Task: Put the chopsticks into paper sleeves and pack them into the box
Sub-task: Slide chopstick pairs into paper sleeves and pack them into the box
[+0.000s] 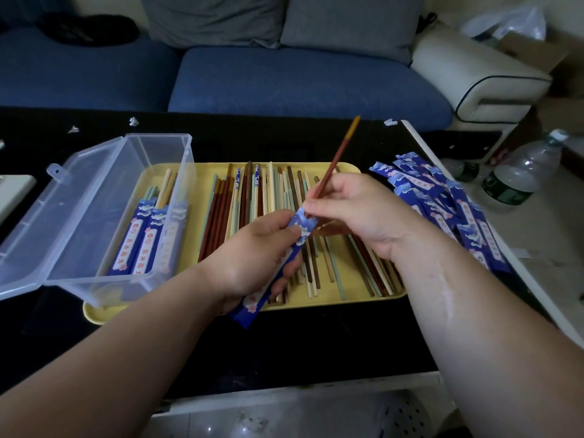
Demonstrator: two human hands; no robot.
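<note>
Right now the reddish-brown chopstick (pixel 338 156), perhaps a pair held as one, stands tilted up and away. Its lower end sits at the mouth of a blue paper sleeve (pixel 302 223). The right hand (pixel 357 213) pinches the stick low down. The left hand (pixel 252 257) is curled round the sleeve, with its thumb near the opening.

The likeliest slip is at that mouth. If the tip catches the paper edge instead of entering, a push would probably crumple or tear the sleeve. The left thumb may also press the opening flat and block the way in. The stick is held near its lower end, so the long free end can swing and steer the tip off line. Whether the tip is already inside I cannot tell; fingers hide it.

Below the hands, loose chopsticks (pixel 246 197) lie across the yellow tray (pixel 94 312). A dropped stick would land among them and be hard to match again. At the left, the clear box (pixel 94 276) stands with its lid open and holds sleeved pairs (pixel 142 245). At the right, a loose pile of empty sleeves (pixel 442 200) lies near the table's edge. A sweep of the right forearm could push some off.
</note>
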